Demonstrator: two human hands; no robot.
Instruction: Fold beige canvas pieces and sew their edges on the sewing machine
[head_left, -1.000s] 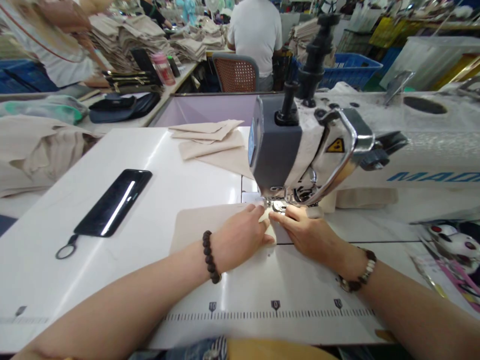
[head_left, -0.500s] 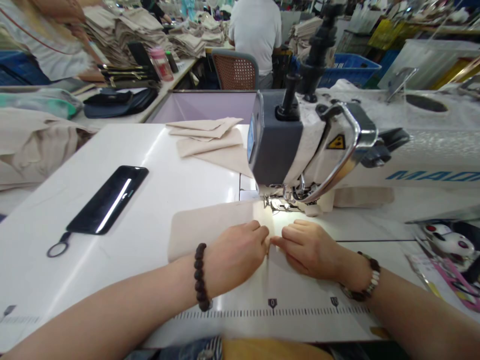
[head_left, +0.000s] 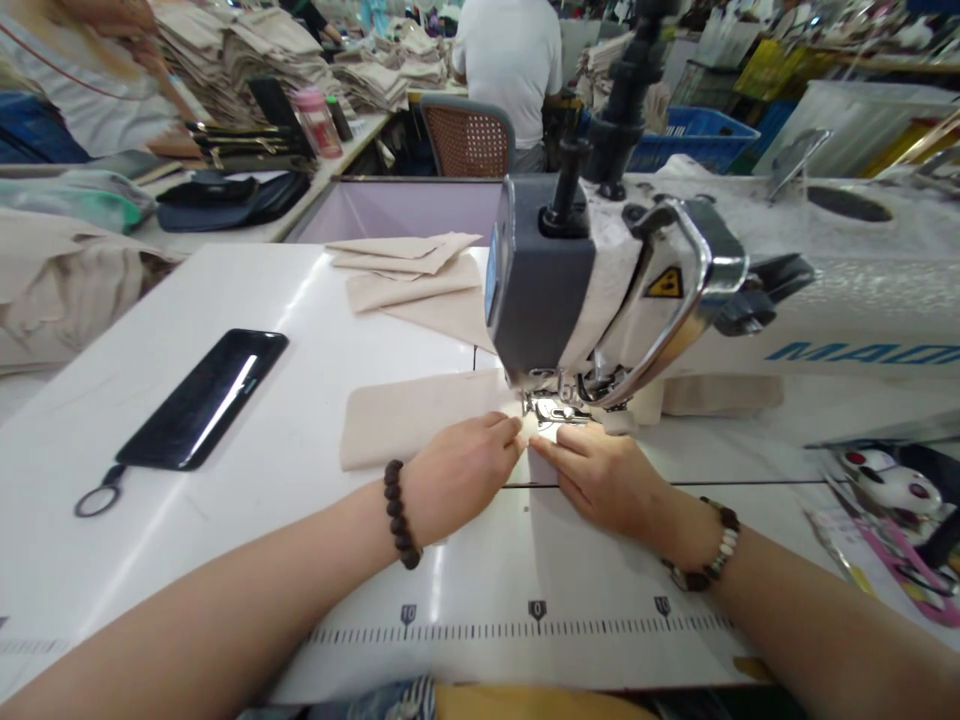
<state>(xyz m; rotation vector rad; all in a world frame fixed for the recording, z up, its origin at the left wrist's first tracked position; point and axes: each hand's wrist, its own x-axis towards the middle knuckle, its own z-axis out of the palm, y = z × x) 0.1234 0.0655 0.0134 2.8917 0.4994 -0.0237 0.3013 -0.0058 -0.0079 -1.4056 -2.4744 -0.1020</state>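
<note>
Blue letters (head_left: 862, 353) "MAQ", cut off, on sewing machine arm (head_left: 825, 322); table ruler (head_left: 525, 632) reads 10, 0, 10.

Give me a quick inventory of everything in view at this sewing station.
white table: 1, white, foreground
sewing machine: 1, grey and white, right of centre
beige fabric piece: 1, beige, at the presser foot
folded fabric pile: 1, beige, table behind the machine's left side
phone: 1, black, table left
fabric stacks: several, beige, far left bench
blue crate: 1, blue, back right
seated co-worker: 1, white shirt, back centre
left hand: 1, on the fabric
right hand: 1, beside the presser foot
</note>
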